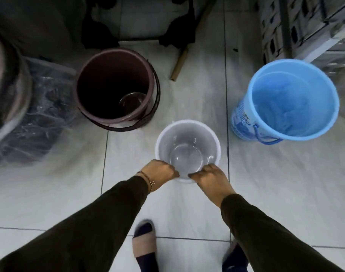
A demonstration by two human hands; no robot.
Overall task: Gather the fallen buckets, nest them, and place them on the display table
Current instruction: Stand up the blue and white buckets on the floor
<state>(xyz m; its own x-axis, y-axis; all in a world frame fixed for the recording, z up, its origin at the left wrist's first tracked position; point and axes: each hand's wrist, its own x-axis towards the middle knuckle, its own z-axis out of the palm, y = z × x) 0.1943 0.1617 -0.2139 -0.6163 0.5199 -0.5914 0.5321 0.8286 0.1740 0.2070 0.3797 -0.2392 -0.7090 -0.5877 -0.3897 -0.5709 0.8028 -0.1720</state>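
Three buckets stand upright on the tiled floor. A small white bucket [187,142] is in the middle, directly below me. My left hand [159,171] and my right hand [208,174] both grip its near rim, fingers curled over the edge. A larger dark maroon bucket [114,85] with a handle stands to the upper left. A light blue bucket [291,99] with a blue handle and printed label stands at the right.
Plastic-wrapped dark goods [36,110] lie at the left. A wooden stick [185,55] leans near black stand legs [140,26] at the top. Grey crates [297,26] fill the upper right. My feet [146,244] are on the tiles below.
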